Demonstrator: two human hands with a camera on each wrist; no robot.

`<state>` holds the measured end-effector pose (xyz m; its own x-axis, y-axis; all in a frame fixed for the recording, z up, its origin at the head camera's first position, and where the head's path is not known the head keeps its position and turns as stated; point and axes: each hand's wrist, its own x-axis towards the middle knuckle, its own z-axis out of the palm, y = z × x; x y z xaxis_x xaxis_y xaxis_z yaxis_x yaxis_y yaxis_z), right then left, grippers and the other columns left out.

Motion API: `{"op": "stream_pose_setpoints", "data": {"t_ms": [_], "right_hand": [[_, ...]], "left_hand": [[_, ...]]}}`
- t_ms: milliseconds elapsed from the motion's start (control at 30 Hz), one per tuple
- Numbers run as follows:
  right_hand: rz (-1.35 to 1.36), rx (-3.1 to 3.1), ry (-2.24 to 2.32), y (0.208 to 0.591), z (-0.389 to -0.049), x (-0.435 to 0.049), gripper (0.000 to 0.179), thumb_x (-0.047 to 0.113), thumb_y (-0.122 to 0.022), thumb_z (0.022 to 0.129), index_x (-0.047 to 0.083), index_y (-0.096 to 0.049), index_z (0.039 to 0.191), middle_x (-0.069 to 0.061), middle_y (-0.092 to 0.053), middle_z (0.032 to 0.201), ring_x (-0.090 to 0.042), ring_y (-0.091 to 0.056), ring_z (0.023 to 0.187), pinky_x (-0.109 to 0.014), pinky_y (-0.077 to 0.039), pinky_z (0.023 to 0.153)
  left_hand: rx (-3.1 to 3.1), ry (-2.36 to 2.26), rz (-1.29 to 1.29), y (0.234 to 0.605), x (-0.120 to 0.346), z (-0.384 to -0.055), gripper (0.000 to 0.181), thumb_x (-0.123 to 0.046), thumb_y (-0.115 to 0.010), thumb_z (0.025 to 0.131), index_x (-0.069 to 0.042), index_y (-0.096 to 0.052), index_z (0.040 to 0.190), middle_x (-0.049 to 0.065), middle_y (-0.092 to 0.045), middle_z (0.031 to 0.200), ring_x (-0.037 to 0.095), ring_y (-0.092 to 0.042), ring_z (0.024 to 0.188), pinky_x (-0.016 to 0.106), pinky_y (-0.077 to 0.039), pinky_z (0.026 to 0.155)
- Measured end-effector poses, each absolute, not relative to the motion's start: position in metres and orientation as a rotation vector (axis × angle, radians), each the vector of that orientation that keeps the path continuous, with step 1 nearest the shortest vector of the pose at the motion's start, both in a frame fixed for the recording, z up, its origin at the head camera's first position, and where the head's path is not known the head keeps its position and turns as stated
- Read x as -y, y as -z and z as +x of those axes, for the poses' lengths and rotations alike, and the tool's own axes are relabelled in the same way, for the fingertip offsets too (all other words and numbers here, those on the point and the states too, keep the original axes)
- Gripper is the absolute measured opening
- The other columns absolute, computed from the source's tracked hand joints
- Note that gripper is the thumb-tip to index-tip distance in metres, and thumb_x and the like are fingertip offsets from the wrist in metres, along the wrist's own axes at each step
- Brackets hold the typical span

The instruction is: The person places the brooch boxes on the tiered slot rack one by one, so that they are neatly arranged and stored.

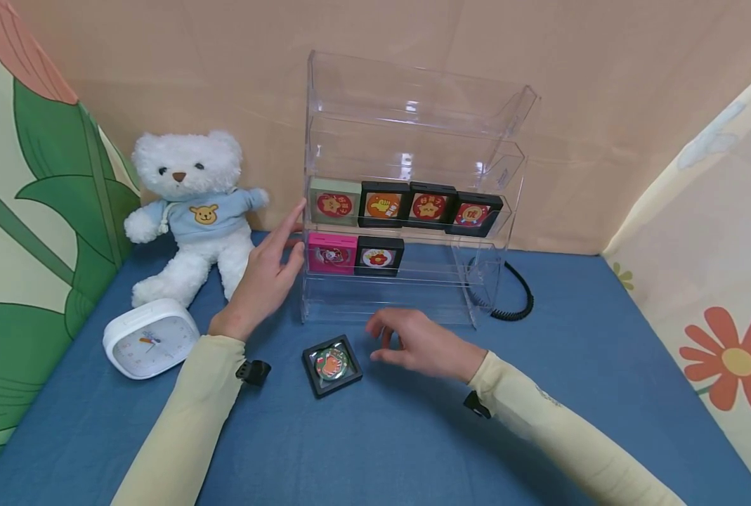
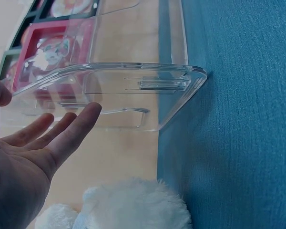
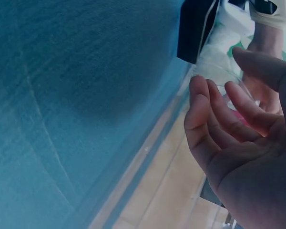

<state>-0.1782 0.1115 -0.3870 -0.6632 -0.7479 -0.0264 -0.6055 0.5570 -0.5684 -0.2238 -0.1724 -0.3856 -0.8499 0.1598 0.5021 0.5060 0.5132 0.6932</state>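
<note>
My left hand (image 1: 266, 276) is at the left side of a clear tiered display rack (image 1: 407, 119), its fingers straight against the side panel. In the left wrist view those fingers (image 2: 76, 131) lie along the rack's transparent edge. My right hand (image 1: 422, 343) hovers above the table with loosely bent fingers and nothing in them. Just left of it, a black square case (image 1: 312, 379) with a round green-and-red badge lies flat. One rack tier carries a pale green case (image 1: 335, 184) and several black cases; the tier below holds a pink case (image 1: 332, 242) and a black case (image 1: 380, 244).
A white teddy bear (image 1: 188, 165) in a blue top sits left of the rack. In front of it a white clock (image 1: 150, 341) leans back. A black coiled cord (image 1: 520, 313) lies behind the rack's right side. Blue cloth (image 1: 375, 450) covers the table.
</note>
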Motion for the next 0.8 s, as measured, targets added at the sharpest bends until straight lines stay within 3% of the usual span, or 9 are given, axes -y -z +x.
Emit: {"op": "stream_pose_setpoints", "data": {"t_ms": [300,800], "right_hand": [[-1.063,-2.465,0.649,0.396,-0.182,-0.106,0.053,0.028,-0.078,0.091,0.009,-0.058,0.136,-0.001,-0.062,0.124,-0.016,-0.060,0.098,-0.030,-0.051,0.083],[-1.093,-2.379,0.543,0.404,-0.192,-0.092,0.075,0.034,-0.083,0.086,0.013,-0.048,0.149,0.000,-0.054,0.123,-0.015,-0.055,0.094,-0.027,-0.048,0.077]], "left_hand": [[2.389,1.278,-0.547,0.385,0.173,-0.223,0.065,-0.017,-0.048,0.107,-0.037,-0.022,0.162,0.017,-0.052,0.144,0.033,-0.054,0.126,0.058,-0.049,0.094],[2.388,1.281,-0.553,0.385,0.173,-0.223,0.065,-0.017,-0.048,0.106,-0.037,-0.022,0.162,0.017,-0.052,0.144,0.036,-0.053,0.126,0.059,-0.048,0.095]]}}
